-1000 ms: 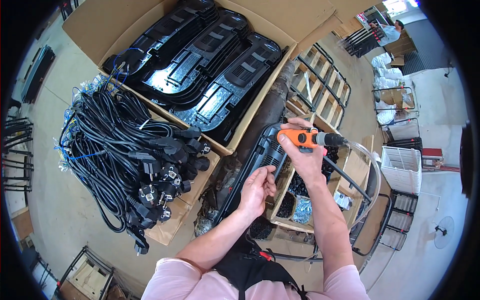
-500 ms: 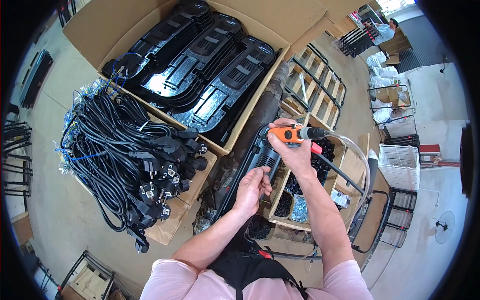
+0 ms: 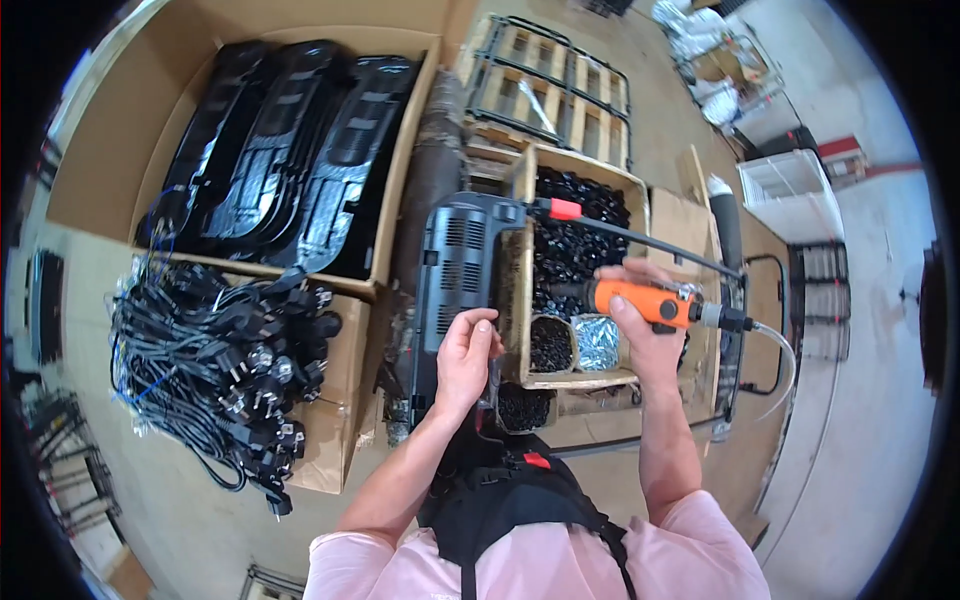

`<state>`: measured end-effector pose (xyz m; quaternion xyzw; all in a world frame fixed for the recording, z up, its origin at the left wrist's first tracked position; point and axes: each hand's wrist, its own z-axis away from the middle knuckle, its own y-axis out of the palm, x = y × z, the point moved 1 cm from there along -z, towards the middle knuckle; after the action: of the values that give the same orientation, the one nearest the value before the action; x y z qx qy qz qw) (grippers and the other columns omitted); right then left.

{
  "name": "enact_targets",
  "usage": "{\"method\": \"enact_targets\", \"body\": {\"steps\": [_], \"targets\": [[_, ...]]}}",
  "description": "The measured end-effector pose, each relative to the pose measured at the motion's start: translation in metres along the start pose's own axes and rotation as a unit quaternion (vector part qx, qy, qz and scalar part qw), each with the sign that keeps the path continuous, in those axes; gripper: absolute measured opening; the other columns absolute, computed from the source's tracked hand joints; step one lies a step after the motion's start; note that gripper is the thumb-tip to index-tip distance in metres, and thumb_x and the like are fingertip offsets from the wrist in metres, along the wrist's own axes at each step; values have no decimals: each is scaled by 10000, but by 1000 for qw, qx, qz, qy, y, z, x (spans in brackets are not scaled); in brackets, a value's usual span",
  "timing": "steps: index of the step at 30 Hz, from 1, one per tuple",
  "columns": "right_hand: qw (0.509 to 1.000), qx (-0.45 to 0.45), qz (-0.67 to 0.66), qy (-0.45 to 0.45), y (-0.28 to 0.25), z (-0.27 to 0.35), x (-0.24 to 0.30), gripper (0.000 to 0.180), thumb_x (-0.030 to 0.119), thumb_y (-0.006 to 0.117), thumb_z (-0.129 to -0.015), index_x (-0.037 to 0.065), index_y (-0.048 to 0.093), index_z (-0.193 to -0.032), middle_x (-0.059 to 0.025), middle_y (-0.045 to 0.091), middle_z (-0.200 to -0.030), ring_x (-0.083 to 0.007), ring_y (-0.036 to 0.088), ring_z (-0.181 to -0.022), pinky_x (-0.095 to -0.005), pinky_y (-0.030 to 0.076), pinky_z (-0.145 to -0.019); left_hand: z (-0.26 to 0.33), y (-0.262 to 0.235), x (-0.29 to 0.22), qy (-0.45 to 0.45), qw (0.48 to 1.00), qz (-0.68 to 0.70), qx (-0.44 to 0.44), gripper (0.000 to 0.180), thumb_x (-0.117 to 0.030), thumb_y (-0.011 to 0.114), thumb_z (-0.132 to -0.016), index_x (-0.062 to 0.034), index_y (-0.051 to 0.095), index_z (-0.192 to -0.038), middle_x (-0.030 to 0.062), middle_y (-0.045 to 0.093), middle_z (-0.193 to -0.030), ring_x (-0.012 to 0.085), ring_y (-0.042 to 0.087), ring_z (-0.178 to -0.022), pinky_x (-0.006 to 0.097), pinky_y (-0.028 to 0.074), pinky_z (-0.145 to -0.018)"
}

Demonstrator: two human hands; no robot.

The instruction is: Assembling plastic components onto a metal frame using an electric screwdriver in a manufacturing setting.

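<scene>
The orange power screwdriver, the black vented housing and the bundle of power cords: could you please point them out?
orange power screwdriver [image 3: 640, 301], head view, its orange body.
black vented housing [image 3: 457, 262], head view, its slotted top.
bundle of power cords [image 3: 215, 365], head view, middle of the pile.

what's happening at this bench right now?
A person is working on a dark grey vented housing standing in front of them. Their left hand rests on its lower right edge, while the right hand grips an orange power screwdriver with a clear hose at its tail, held over a wooden crate of small black parts. To the left, a pile of black power cords lies on cardboard, with a large carton of black moulded panels behind.
</scene>
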<state>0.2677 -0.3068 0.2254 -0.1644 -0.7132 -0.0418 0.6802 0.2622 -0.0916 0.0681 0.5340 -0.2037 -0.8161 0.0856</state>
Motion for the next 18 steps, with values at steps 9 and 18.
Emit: {"method": "enact_targets", "body": {"steps": [9,18], "targets": [[966,-202,-84,135,-143,135,-71,479,78,770,-930,-26,585,-1359,-179,752,-1140,-242,713,-1093,-427,555,-1024,4,91,62,60,913,-368,165,183,-152,660,-1007,-38,722,-1135,158,723,-1054,309,717,-954,419,571,-861],[955,-230,-145,114,-218,181,-94,466,52,775,-912,-33,610,-1340,-173,752,-1134,-228,722,-1070,-396,572,-1008,-61,136,155,217,630,-672,323,201,-103,634,-949,-92,737,-1121,152,662,-1105,360,649,-1081,478,544,-955]]}}
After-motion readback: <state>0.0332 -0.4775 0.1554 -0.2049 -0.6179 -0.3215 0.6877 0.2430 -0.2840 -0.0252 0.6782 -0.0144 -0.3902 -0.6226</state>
